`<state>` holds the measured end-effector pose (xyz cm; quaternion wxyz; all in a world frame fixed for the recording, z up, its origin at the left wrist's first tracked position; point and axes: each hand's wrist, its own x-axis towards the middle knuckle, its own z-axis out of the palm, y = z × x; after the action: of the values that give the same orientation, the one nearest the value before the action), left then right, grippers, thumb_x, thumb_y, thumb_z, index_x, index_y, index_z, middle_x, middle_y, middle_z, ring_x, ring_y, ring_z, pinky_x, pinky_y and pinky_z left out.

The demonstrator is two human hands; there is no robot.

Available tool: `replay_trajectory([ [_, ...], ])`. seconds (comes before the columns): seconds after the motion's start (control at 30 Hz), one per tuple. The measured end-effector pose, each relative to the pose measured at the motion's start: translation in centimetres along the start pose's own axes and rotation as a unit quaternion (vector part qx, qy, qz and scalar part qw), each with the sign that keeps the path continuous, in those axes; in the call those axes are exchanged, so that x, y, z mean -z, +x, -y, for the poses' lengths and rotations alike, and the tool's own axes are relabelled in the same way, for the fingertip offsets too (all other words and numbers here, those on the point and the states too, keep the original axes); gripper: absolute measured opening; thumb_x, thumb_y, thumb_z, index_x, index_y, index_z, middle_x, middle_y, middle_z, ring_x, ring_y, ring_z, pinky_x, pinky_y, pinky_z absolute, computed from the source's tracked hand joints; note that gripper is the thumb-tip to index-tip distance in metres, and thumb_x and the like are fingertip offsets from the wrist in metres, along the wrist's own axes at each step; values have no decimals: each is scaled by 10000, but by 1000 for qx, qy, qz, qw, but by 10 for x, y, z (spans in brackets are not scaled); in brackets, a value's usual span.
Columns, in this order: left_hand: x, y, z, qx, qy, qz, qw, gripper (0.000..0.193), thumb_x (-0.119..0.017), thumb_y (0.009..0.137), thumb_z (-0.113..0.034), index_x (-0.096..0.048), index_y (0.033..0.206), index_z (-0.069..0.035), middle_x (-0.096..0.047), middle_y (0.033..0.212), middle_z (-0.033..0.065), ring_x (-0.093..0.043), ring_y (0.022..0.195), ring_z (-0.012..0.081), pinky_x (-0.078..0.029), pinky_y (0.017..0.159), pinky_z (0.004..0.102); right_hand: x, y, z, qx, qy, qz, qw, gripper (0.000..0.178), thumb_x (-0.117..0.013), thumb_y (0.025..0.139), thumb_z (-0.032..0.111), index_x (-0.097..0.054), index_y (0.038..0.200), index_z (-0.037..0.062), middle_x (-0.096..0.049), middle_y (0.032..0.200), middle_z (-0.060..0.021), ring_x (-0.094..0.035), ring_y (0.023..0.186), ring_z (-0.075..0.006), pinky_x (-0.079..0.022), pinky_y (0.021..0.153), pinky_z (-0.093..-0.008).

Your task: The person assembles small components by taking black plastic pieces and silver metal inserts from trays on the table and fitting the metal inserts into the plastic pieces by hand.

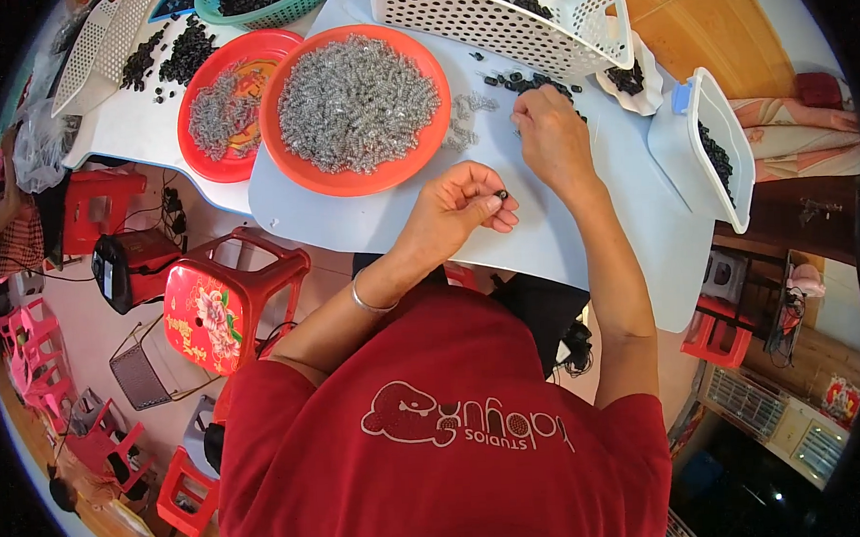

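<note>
My left hand (456, 210) is closed, pinching a small black part (501, 195) between thumb and fingers just over the front edge of the light blue tabletop (337, 220). Further up and to the right, my right hand (554, 138) bends down to the tabletop, its fingertips drawn together; what they hold, if anything, is hidden. Just beyond it lies a loose heap of small black parts (527, 80), partly covered by the hand. Several clear plastic pieces (464, 118) are scattered left of my right hand. An orange-red basin (350, 184) heaped with similar clear pieces stands left of them.
A smaller red basin (193, 149) with clear pieces sits further left, near black piles (187, 49). A white perforated basket (497, 37) stands at the back, a white bin (679, 138) of black parts at the right. A red stool (202, 317) is on the floor at left.
</note>
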<state>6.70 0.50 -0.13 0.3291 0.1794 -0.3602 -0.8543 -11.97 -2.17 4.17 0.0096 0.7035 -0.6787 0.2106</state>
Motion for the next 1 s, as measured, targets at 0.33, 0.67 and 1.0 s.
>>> replay_trajectory([
  [0.33, -5, -1, -5, 12, 40, -22, 999, 165, -558, 937, -18, -596, 1092, 21, -662, 963, 130, -658, 836, 189, -566, 742, 317, 28, -51, 19, -268, 487, 102, 825, 137, -590, 910, 22, -658, 1009, -43, -672, 823, -66, -628, 733, -102, -530, 663, -238],
  [0.67, -3, 1, 0, -8, 28, -24, 999, 131, -593, 917, -8, -594, 1042, 31, -668, 903, 109, -667, 779, 161, -570, 694, 280, 38, -76, 28, -206, 514, 57, 831, 139, -652, 870, 14, -681, 1004, -9, -648, 847, -31, -574, 716, -87, -484, 658, -220],
  [1.0, -2, -1, -1, -9, 46, -24, 999, 123, -607, 908, -6, -614, 1023, 36, -670, 888, 106, -671, 769, 159, -574, 687, 278, 45, -73, 28, -236, 500, 130, 823, 110, -643, 847, -16, -682, 949, -18, -667, 843, -24, -619, 773, -71, -507, 696, -214],
])
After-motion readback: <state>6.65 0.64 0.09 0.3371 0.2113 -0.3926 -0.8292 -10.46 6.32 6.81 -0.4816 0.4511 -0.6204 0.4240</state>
